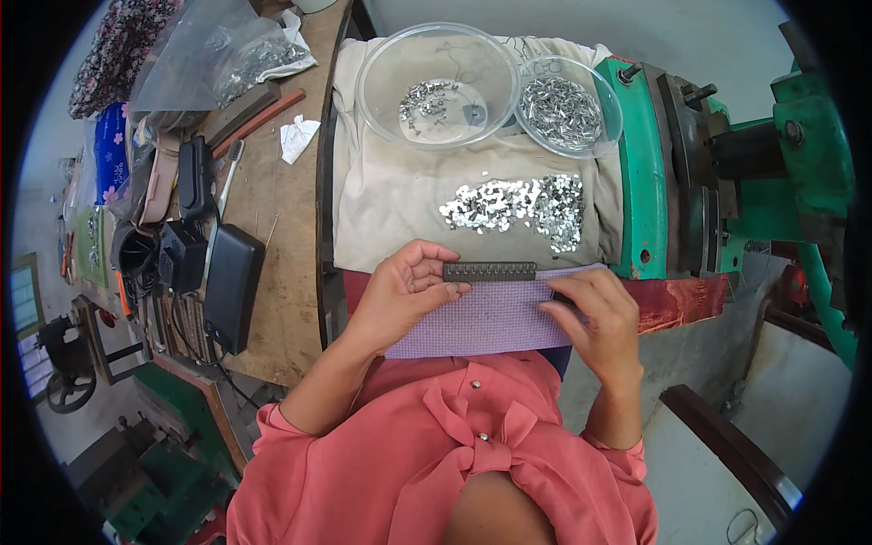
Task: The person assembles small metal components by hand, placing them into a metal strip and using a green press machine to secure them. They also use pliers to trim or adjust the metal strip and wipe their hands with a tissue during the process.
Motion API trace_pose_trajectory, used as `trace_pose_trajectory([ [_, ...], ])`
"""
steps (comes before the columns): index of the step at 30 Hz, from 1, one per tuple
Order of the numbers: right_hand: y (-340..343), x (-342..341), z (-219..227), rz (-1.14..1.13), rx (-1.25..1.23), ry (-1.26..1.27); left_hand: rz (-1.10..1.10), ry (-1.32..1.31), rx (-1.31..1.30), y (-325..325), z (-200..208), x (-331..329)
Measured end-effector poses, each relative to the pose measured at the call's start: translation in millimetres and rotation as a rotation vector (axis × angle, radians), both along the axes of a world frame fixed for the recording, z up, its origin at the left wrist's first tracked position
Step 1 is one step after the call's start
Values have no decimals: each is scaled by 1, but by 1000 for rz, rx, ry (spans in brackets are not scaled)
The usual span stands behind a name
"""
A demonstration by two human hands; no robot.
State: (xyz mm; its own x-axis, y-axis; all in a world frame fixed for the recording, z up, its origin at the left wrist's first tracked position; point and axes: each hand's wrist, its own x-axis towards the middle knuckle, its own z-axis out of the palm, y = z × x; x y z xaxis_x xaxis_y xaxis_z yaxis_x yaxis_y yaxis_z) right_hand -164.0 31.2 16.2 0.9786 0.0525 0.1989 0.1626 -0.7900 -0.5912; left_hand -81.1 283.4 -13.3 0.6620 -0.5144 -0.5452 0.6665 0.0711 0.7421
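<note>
A dark, narrow bar with a row of small slots [489,272] lies level over the purple woven cloth on my lap. My left hand [409,289] grips its left end, thumb below and fingers above. Just off the bar's right end, my right hand [595,313] is closed in a pinch, with a small dark thing partly showing between thumb and fingers; its kind is hidden. Beyond the bar, a loose heap of small shiny metal pieces [518,207] is spread on the beige cloth [391,213].
At the back stand a large clear tub [368,100] with scattered metal parts and a smaller clear bowl [614,118] full of thin shiny pieces. A green machine [649,182] rises at the right. The wooden table [295,209] at left holds a black case [234,289] and a toothbrush [229,177].
</note>
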Motion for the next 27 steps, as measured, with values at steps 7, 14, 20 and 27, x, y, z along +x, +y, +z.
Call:
trace_pose_trajectory([
  [7, 32, 32, -10, 166, 35, -22, -13, -2, -13, 1, 0, 0],
  [14, 42, 48, -17, 241, 124, -10, 2, -8, -42, 4, -6, -3],
  [20, 49, 58, -19, 254, 165, 2, 13, -27, -71, 4, -11, -4],
  [27, 59, 69, -15, 289, 102, 13, 55, -44, -118, 3, -14, -6],
])
